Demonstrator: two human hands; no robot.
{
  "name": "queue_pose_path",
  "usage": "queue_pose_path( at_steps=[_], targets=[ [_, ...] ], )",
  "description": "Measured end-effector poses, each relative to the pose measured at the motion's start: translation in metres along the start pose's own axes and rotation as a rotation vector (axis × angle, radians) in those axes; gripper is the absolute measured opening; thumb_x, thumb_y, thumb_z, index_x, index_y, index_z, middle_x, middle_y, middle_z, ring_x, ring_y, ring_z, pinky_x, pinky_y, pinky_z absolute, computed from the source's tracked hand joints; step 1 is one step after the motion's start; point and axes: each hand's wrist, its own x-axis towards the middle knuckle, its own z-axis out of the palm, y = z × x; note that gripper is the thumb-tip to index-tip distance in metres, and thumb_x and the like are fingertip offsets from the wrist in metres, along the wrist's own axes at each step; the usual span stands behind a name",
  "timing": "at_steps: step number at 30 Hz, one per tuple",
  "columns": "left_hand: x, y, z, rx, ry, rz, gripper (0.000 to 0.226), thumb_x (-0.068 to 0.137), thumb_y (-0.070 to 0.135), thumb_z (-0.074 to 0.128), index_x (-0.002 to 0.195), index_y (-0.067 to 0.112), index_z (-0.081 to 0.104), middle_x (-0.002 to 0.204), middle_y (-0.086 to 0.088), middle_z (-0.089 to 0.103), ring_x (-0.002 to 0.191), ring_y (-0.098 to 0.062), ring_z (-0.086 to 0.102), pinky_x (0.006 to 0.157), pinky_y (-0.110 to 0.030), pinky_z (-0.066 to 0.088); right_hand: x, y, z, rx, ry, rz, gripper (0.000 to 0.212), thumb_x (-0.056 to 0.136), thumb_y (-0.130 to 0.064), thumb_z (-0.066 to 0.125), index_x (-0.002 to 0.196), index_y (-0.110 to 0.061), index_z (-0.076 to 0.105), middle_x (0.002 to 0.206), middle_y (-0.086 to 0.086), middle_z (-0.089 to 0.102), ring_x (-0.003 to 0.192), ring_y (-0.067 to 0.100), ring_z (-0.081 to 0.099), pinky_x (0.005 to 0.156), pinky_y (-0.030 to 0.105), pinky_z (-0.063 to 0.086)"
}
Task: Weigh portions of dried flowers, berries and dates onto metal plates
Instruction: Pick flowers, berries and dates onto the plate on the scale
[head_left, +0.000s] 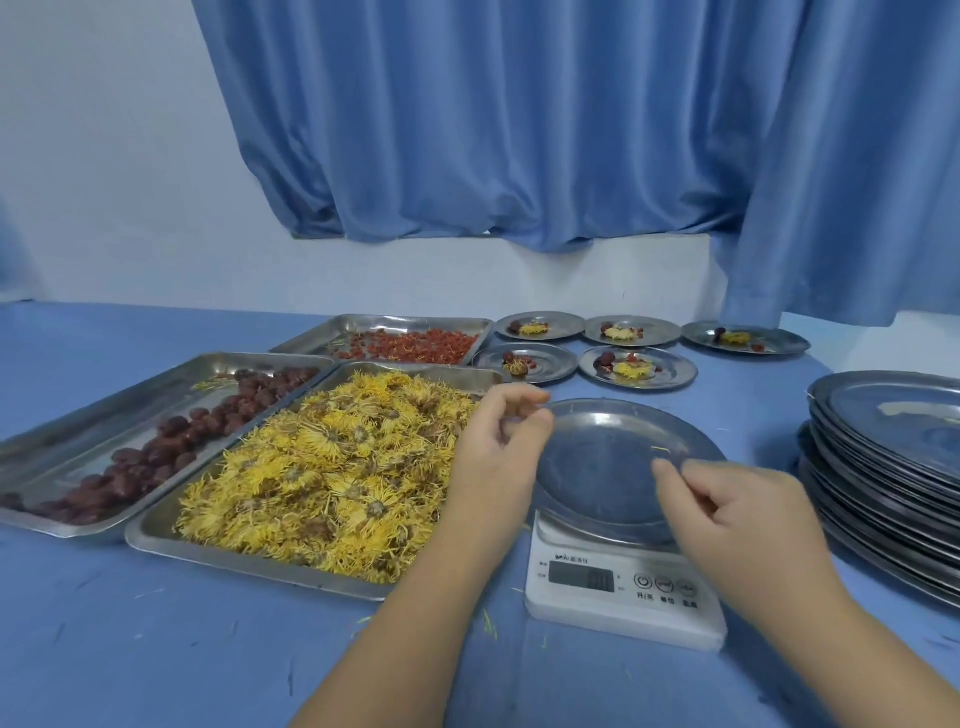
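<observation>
Resting on the white scale (623, 587) near the front of the blue counter (156, 649): a round metal plate (602, 457), bare but for one stray yellow petal near its right rim. Hovering at the plate's left edge, the left hand (498, 441), fingers curled loosely with the tips drawn close together; impossible to tell whether anything is being pinched in that grip. Hovering over the plate's near right rim, the right hand (727, 504), thumb and forefinger narrowed toward each other, nothing visibly held. Lying just left of the left hand: the tray of dried yellow flowers (322, 467), heaped full. Sitting further left, the tray of dark red dates (156, 447); behind both, the tray of red berries (410, 345). Standing along the back of the counter, five small filled plates (636, 366), each carrying flower, date and berries. Waiting at the right edge, well apart from the right hand, a tall stack of empty plates (893, 467).
</observation>
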Motion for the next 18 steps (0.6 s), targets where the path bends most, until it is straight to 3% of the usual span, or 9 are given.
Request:
queue_pose_path(
  at_steps=[3, 7, 10, 13, 16, 18],
  targets=[
    [0.027, 0.005, -0.021, 0.24, -0.002, -0.012, 0.012, 0.093, 0.026, 0.06, 0.1, 0.035, 0.063, 0.097, 0.011, 0.064, 0.085, 0.0, 0.06, 0.066, -0.013, 0.047, -0.002, 0.007, 0.001, 0.011, -0.01, 0.011, 0.052, 0.084, -0.028, 0.058, 0.051, -0.017, 0.02, 0.043, 0.002, 0.023, 0.041, 0.016, 0.023, 0.043, 0.032, 0.033],
    [0.08, 0.019, -0.061, 0.593, -0.084, -0.038, 0.009, 0.094, 0.029, 0.056, 0.098, 0.036, 0.059, 0.094, 0.014, 0.063, 0.067, -0.001, 0.059, 0.051, -0.018, 0.05, 0.004, 0.001, 0.004, 0.067, 0.055, -0.018, 0.054, 0.089, -0.035, 0.052, 0.05, -0.02, 0.017, 0.045, 0.002, 0.025, 0.043, 0.017, 0.024, 0.044, 0.031, 0.029],
    [0.114, 0.021, -0.093, 0.734, -0.063, -0.078, 0.008, 0.092, 0.028, 0.057, 0.097, 0.032, 0.062, 0.093, 0.011, 0.065, 0.076, -0.016, 0.06, 0.064, -0.029, 0.049, 0.002, -0.002, 0.007, -0.005, 0.039, -0.088, 0.047, 0.085, -0.04, 0.043, 0.051, -0.02, 0.017, 0.042, -0.003, 0.017, 0.039, 0.013, 0.024, 0.039, 0.028, 0.028],
    [0.134, 0.009, -0.11, 0.705, -0.077, -0.165, 0.008, 0.091, 0.025, 0.06, 0.094, 0.03, 0.064, 0.092, 0.003, 0.066, 0.082, -0.018, 0.062, 0.074, -0.034, 0.047, 0.001, 0.002, 0.009, -0.014, 0.036, -0.078, 0.047, 0.085, -0.04, 0.041, 0.051, -0.02, 0.017, 0.042, -0.003, 0.017, 0.039, 0.013, 0.023, 0.038, 0.025, 0.025],
    [0.147, -0.012, -0.105, 0.984, -0.222, -0.161, 0.02, 0.092, 0.016, 0.059, 0.106, 0.029, 0.064, 0.117, 0.002, 0.064, 0.092, -0.017, 0.065, 0.069, -0.029, 0.052, 0.004, 0.007, 0.006, -0.012, 0.063, -0.061, 0.046, 0.085, -0.039, 0.042, 0.052, -0.019, 0.017, 0.043, -0.002, 0.018, 0.039, 0.016, 0.026, 0.038, 0.027, 0.029],
    [0.152, -0.021, -0.098, 1.254, -0.392, -0.189, 0.041, 0.09, 0.004, 0.05, 0.121, 0.029, 0.061, 0.136, -0.003, 0.056, 0.091, -0.021, 0.068, 0.069, -0.036, 0.058, 0.004, 0.011, 0.005, -0.013, 0.077, -0.064, 0.046, 0.086, -0.039, 0.042, 0.052, -0.019, 0.017, 0.043, -0.002, 0.018, 0.038, 0.018, 0.028, 0.038, 0.029, 0.03]
  ],
)
